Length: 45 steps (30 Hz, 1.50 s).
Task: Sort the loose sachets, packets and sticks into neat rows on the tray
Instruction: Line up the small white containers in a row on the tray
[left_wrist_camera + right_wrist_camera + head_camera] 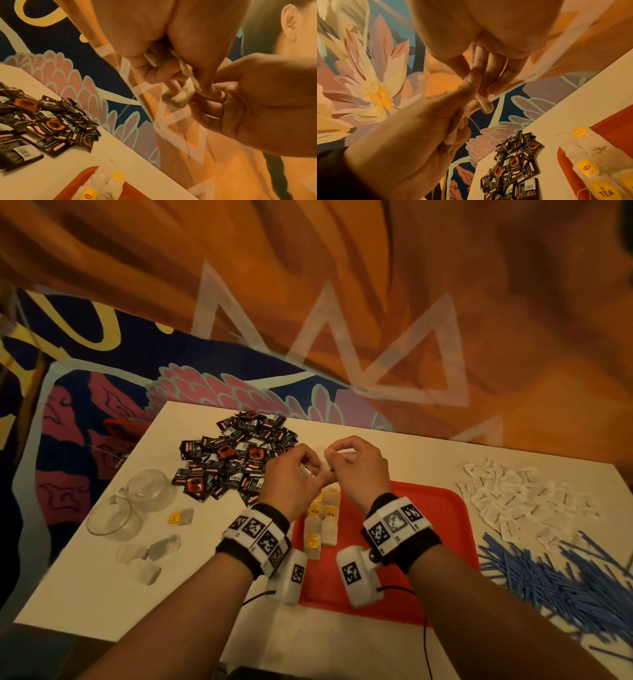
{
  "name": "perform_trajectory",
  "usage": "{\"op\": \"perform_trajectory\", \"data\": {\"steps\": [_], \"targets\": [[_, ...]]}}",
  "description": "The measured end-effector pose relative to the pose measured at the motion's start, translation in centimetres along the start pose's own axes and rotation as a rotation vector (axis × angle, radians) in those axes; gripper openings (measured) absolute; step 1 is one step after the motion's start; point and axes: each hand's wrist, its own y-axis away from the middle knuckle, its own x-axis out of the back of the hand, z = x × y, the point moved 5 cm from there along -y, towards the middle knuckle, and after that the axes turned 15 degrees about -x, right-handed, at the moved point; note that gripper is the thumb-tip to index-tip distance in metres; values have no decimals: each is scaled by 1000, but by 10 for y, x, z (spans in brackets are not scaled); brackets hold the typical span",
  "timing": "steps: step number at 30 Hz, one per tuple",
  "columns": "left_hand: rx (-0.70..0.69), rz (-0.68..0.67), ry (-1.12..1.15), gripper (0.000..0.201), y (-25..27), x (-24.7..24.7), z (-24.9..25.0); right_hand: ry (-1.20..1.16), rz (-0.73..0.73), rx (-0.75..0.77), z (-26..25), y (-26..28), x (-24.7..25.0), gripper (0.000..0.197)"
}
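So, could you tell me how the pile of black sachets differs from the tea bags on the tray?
The black sachets lie in a loose, overlapping heap on the white table; the tea bags lie in two neat rows on the red tray. The sachets are dark, glossy and numerous; the tea bags are pale, with yellow tags, and few. Both are small flat packets.

My forearms are bare. Each wrist wears a black band with white blocks of square black-and-white markers, a white camera pod beneath, apparently cabled.
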Motion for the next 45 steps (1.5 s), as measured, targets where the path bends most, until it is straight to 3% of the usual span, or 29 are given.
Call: {"op": "perform_trajectory", "data": {"steps": [3, 7, 11, 15, 20, 25, 29, 33, 35, 39, 45], "targets": [[33, 2, -5, 28, -1, 0, -6, -92, -65, 7, -2, 5, 0, 17], [0, -33, 11, 8, -5, 1, -12, -182, -197, -9, 3, 7, 3, 20], [162, -61, 265, 8, -5, -1, -29, -119, -161, -56, 21, -3, 9, 11], [249, -177, 362, 14, 2, -6, -39, -35, -310, -100, 37, -1, -4, 12], [308, -179, 333, 8, 9, -7, -60, 8, -317, -173, 64, 0, -20, 14], [265, -371, 268, 9, 20, -18, -76, -71, -362, -230, 85, 4, -39, 12], [287, -369, 250, 13, 29, -27, -89, -44, -324, -326, 108, 3, -45, 19], [342, -394, 180, 10, 44, -42, -110, 178, -261, -360, 143, -4, -47, 13], [325, -457, 25, 10, 53, -48, -120, 321, -254, -389, 163, -6, -44, 2], [181, -677, -272, 6, 76, -71, -136, 460, -214, -467, 200, -12, -44, 10], [-64, -928, -498, 32, 97, -102, -139, 526, -177, -513, 217, -21, -56, 15]]}}
